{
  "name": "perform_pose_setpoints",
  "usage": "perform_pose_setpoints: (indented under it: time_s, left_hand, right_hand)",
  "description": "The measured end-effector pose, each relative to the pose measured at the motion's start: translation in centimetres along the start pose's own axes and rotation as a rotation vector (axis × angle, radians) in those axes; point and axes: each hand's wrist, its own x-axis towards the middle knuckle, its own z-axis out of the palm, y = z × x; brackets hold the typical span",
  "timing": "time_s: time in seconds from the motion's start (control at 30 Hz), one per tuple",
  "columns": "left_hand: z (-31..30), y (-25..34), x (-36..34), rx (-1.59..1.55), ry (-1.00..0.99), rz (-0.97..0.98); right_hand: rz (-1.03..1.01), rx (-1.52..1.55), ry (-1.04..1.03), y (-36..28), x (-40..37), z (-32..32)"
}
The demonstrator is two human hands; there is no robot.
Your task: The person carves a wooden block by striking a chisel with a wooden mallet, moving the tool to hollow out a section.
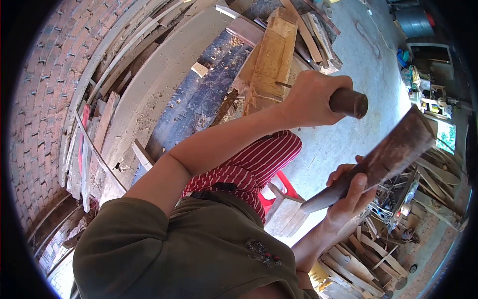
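Observation:
My left hand (311,99) is closed around the dark round handle of a chisel (348,102). Its thin blade points at a yellowish hollowed wooden block (271,55) lying on a heap of planks. My right hand (351,192) grips the narrow end of a heavy dark wooden mallet (393,149), which is raised to the right of the chisel handle and apart from it. My knee in red striped cloth (254,167) sits below the left forearm.
Long planks and curved boards (144,84) lean against a brick wall (40,99) on the left. Wood chips lie around the block. A red stool (279,197) stands by my leg. Bare concrete floor (368,70) runs toward clutter and scrap wood (393,219) at the right.

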Motion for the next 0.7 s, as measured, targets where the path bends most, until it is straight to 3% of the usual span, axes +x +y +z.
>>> perform_pose_setpoints:
  time_s: [0.13, 0.23, 0.3, 0.4, 0.53, 0.6, 0.7]
  left_hand:
    - [-0.3, 0.0, 0.1, -0.005, 0.013, -0.030]
    - [-0.5, 0.2, -0.3, 0.009, -0.044, -0.038]
    - [-0.4, 0.1, -0.6, 0.021, -0.059, -0.022]
    - [-0.9, -1.2, -0.2, 0.093, -0.001, -0.033]
    - [-0.8, -0.8, -0.7, 0.040, -0.068, -0.057]
    - [-0.3, -0.8, -1.1, 0.035, -0.048, -0.049]
    - [-0.4, -1.2, -1.4, 0.058, -0.068, -0.029]
  right_hand:
    - [-0.163, -0.059, 0.190, -1.7, 0.7, 0.0]
    - [-0.247, 0.077, 0.178, -1.5, 1.1, 1.2]
    - [0.020, -0.064, -0.088, -0.5, 1.5, 1.6]
    - [-0.060, -0.021, -0.024, 0.7, 1.7, 1.2]
    - [-0.216, 0.123, 0.020, -0.3, 0.9, 0.9]
    - [-0.090, -0.221, -0.047, 2.0, 1.2, 1.3]
    - [-0.067, -0.075, -0.034, 0.6, 1.4, 1.7]
